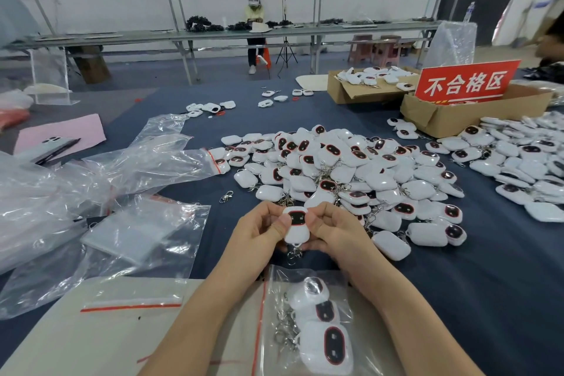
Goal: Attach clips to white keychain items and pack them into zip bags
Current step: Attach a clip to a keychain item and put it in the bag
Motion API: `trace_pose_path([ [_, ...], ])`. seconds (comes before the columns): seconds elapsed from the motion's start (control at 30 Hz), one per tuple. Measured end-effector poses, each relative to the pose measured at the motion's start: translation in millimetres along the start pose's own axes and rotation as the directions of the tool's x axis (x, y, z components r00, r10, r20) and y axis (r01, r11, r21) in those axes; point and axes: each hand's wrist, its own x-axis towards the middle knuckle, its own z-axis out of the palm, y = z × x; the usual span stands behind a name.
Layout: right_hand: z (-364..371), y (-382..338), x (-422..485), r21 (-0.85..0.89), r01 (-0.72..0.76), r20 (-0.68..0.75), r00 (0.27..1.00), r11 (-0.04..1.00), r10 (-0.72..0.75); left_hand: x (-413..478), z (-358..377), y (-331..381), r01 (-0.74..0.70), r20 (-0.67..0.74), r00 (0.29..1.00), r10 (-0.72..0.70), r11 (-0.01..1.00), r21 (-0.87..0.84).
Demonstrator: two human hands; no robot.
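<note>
- Keychain (pixel 296 224) stands upright between both hands, above the near part of the tabletop (pixel 488 284), dark face toward the camera.
- The left hand (pixel 259 232) and the right hand (pixel 332 232) each pinch one side of it, thumbs on the front.
- A metal clip (pixel 294 253) hangs from its lower end, so clipping looks done and packing seems next.
- The zip bag (pixel 274 278) just below holds three already; one hand would need to let go and open its mouth.

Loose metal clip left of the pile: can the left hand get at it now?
Probably yes: the clip lies uncovered on bare cloth near the left hand, nothing between. Both it and the right hand grip a white keychain, so it must let go first.
</note>
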Motion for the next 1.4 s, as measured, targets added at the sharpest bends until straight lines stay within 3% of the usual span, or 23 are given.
trace_pose_path([
  [0.4,-1.5,3.6,-0.4,-0.024,0.109,0.047,0.993,0.994,-0.108,-0.3,-0.4,0.9,-0.039,0.014,0.999,0.039,0.999,0.001],
  [0.67,0.4,1.7,-3.4,0.016,0.126,-0.035,0.991,0.992,-0.126,-5.3,1.1,3.9,-0.063,-0.05,0.997,0.064,0.998,0.033],
  [0.87,3.7,-13.6,-15.1,-0.191,0.233,0.018,0.972,0.954,-0.233,-29.8,-33.3,22.7,0.051,-0.142,0.989,-0.045,0.998,0.034],
  [1.03,10.5,-27.6,-26.7,-0.545,0.304,0.17,0.953,0.781,-0.252,-72.1,-70.7,23.8,0.266,-0.005,0.963,-0.271,0.943,0.198],
  [1.17,23.7,-24.2,-37.1,-0.726,0.424,0.439,0.892,0.541,-0.11,-90.8,-79.8,34.1,0.284,0.166,0.917,-0.364,0.884,0.371],
  [1.23,30.3,-20.6,-39.1,-0.759,0.479,0.521,0.853,0.441,-0.03,-95.8,-75.7,37.1,0.279,0.195,0.909,-0.367,0.887,0.369],
  [1.33,36.4,-16.6,-40.6,-0.796,0.5,0.538,0.843,0.34,0.019,-99.5,-66.4,39.2,0.285,0.191,0.913,-0.361,0.898,0.335],
  [1.4,37.5,-18.4,-41.6,-0.806,0.464,0.5,0.866,0.367,0.003,-101.1,-60.9,39.2,0.3,0.189,0.914,-0.359,0.912,0.28],
])
